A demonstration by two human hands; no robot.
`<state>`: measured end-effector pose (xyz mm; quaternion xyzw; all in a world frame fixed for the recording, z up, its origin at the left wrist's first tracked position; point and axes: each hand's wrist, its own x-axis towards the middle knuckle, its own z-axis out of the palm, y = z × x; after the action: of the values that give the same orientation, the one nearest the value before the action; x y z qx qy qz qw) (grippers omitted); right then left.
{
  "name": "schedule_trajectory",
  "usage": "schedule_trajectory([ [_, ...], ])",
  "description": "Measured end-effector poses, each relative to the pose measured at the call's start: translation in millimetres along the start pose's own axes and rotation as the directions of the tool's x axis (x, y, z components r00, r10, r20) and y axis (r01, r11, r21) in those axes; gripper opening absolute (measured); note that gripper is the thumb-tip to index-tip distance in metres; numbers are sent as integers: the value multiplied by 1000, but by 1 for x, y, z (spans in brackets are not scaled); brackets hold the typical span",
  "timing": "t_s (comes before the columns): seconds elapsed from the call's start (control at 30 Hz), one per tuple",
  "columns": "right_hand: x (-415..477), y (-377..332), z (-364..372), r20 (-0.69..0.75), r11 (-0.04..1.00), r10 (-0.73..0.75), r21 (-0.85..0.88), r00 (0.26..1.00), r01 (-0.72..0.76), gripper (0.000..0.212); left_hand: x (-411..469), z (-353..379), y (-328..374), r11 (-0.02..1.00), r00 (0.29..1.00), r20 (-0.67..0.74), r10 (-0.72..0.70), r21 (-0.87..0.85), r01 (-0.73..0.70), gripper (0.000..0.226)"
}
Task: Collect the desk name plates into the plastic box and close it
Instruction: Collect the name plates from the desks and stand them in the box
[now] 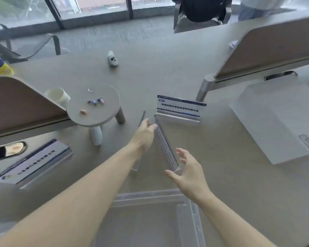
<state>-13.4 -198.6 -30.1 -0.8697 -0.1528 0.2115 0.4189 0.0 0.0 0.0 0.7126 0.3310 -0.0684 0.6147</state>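
Observation:
A clear acrylic name plate [165,148] stands edge-on in the middle of the desk. My left hand [144,134] touches its far top end with fingers curled around it. My right hand [187,172] is spread open at its near end, just short of the corner. A second name plate [179,108] with a blue and white card stands upright behind it. A third name plate [34,162] lies on the desk at the left. The clear plastic box [189,220] sits open at the desk's near edge, under my forearms.
A small round stool-shaped stand [94,111] with small coloured bits on top sits left of centre, with a white cup [58,96] behind it. A white box [278,120] lies at the right. Desk dividers [268,49] rise on both sides. A small grey figurine [112,58] stands farther back.

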Motion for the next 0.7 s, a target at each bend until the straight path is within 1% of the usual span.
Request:
schedule_trajectory([
  [0.1,7,19,8,-69,995,22,100,997,-15,34,23,9,-6,997,999,-34,43,63,-40,63],
  [0.13,9,24,7,-94,992,34,127,995,-22,23,29,11,-7,997,998,-36,55,55,-53,63],
  [0.17,13,32,6,-119,989,36,149,992,-18,17,35,14,-10,997,997,-45,65,44,-63,62],
  [0.27,25,50,-14,-235,983,54,185,970,-10,14,45,19,-19,993,990,-89,107,63,-101,57],
  [0.33,34,60,-31,-281,985,60,170,958,-11,12,48,22,-28,987,986,-106,126,117,-114,44],
  [0.4,39,65,-49,-302,989,55,148,952,-10,9,45,27,-35,976,986,-96,139,181,-120,26],
  [0.47,39,64,-65,-306,992,38,129,951,2,8,36,31,-37,963,979,-99,178,222,-153,15],
  [0.57,33,46,-89,-293,994,-18,101,956,49,8,13,25,-11,948,959,-104,265,211,-239,15],
  [0.6,30,35,-98,-298,993,-40,96,954,72,9,3,20,2,941,949,-110,294,205,-268,10],
  [0.63,28,21,-108,-302,990,-67,102,951,102,11,-9,12,18,935,940,-120,321,200,-294,5],
  [0.7,21,-15,-127,-298,978,-128,120,946,171,11,-40,-8,51,924,921,-140,364,179,-338,4],
])
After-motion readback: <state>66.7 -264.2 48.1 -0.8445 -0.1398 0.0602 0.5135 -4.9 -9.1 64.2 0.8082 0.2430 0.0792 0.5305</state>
